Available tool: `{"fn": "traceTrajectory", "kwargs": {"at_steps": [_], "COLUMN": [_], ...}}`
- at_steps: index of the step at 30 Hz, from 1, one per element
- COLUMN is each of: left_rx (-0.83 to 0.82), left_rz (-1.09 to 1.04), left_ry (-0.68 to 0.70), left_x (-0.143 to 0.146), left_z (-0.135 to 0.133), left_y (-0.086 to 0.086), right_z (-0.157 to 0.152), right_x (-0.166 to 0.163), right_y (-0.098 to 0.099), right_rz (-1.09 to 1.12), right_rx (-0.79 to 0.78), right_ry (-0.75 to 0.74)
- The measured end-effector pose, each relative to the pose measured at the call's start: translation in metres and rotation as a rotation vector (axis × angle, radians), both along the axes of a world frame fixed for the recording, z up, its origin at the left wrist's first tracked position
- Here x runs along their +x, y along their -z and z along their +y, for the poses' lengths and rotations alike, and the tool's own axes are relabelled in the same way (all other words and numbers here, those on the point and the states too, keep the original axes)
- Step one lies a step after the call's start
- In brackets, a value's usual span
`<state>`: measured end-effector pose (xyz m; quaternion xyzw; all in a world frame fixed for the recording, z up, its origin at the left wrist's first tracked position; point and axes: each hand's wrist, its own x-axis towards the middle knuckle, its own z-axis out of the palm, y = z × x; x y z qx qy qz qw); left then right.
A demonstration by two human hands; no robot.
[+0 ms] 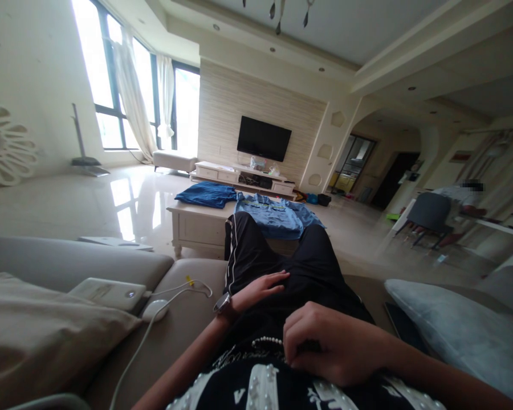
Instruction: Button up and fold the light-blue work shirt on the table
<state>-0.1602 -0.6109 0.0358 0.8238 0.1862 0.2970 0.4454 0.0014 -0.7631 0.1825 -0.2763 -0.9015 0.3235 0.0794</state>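
At lower centre of the frame, the black trousers [308, 267] are touched by both hands: the left hand [260, 287] is laid flat, fingers extended and empty; the right hand [329, 341] is curled narrowly against the beaded top [256, 387]. A resting pause is judged; blue clothes [273, 216] lie on the counter [196, 225] at mid-frame, reachable only by rising from the sofa [72, 262].

I sit on the sofa [183, 285], my legs [282, 262] stretched toward frame centre. My left hand [260, 287] lies flat on my thigh at centre; my right hand [325, 341] rests curled on my shirt [256, 387], lower centre. A power bank [109, 292] with its cable [154, 324] sits on the sofa at lower left, a pillow [461, 324] at lower right. Beyond my knees stands a low table [200, 222] with two garments [207, 193] on it; the television [264, 138] hangs behind, upper centre.
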Motion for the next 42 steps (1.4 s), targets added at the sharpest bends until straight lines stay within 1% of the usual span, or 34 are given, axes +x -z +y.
{"fn": "traceTrajectory", "kwargs": {"at_steps": [2, 5, 7, 9, 11, 13, 14, 16, 18, 19, 24, 26, 29, 31, 32, 33, 34, 36, 38, 39, 41, 42], "left_rx": [-0.008, -0.03, -0.038, -0.031, -0.021, -0.024, -0.029, -0.036, -0.034, -0.034, -0.046, -0.044, -0.036, -0.024, -0.018, -0.013, -0.012, -0.015, -0.013, -0.009, 0.0, 0.001], "left_rz": [0.001, 0.008, 0.012, 0.004, -0.011, -0.018, -0.016, -0.009, -0.002, 0.003, 0.011, 0.006, 0.0, -0.017, -0.022, -0.022, -0.015, 0.01, 0.024, 0.024, 0.02, 0.018], "left_ry": [0.009, -0.028, -0.049, -0.035, -0.008, 0.002, 0.0, -0.004, -0.013, -0.017, -0.028, -0.029, -0.046, -0.066, -0.074, -0.078, -0.077, -0.061, -0.04, -0.031, -0.021, -0.02], "left_x": [0.001, 0.0, -0.001, -0.001, 0.0, 0.002, 0.003, 0.003, 0.002, 0.001, -0.003, -0.004, -0.008, -0.011, -0.012, -0.012, -0.012, -0.008, -0.003, -0.001, 0.002, 0.003], "left_z": [0.001, -0.002, -0.004, -0.002, 0.001, 0.005, 0.006, 0.007, 0.004, 0.002, -0.007, -0.01, -0.018, -0.023, -0.024, -0.025, -0.023, -0.017, -0.008, -0.004, 0.002, 0.004], "left_y": [0.002, 0.002, 0.002, 0.004, 0.007, 0.011, 0.012, 0.012, 0.009, 0.006, -0.007, -0.01, -0.015, -0.018, -0.018, -0.018, -0.017, -0.013, -0.005, -0.001, 0.005, 0.007], "right_z": [-0.004, -0.003, 0.002, 0.011, 0.021, 0.03, 0.033, 0.037, 0.038, 0.038, 0.036, 0.036, 0.035, 0.032, 0.03, 0.027, 0.023, 0.015, 0.008, 0.005, 0.0, -0.001], "right_x": [0.003, 0.006, 0.007, 0.007, 0.008, 0.009, 0.009, 0.007, 0.004, 0.001, -0.011, -0.015, -0.018, -0.018, -0.017, -0.015, -0.012, -0.003, 0.007, 0.012, 0.016, 0.017], "right_y": [-0.004, -0.01, -0.011, -0.011, -0.009, -0.007, -0.006, -0.004, -0.004, -0.003, 0.006, 0.013, 0.019, 0.016, 0.013, 0.008, 0.002, -0.01, -0.019, -0.021, -0.022, -0.021], "right_rz": [0.04, 0.1, 0.108, 0.067, -0.006, -0.092, -0.131, -0.188, -0.213, -0.215, -0.216, -0.216, -0.255, -0.253, -0.24, -0.227, -0.223, -0.253, -0.293, -0.305, -0.311, -0.306], "right_rx": [-0.08, -0.219, -0.309, -0.367, -0.338, -0.252, -0.21, -0.154, -0.145, -0.14, -0.132, -0.057, 0.141, 0.292, 0.344, 0.356, 0.319, 0.151, 0.006, -0.023, -0.015, -0.003], "right_ry": [-0.026, -0.12, -0.167, -0.166, -0.079, 0.023, 0.038, -0.01, -0.086, -0.096, -0.032, -0.005, 0.052, 0.116, 0.136, 0.135, 0.109, 0.033, 0.01, 0.027, 0.064, 0.059]}}
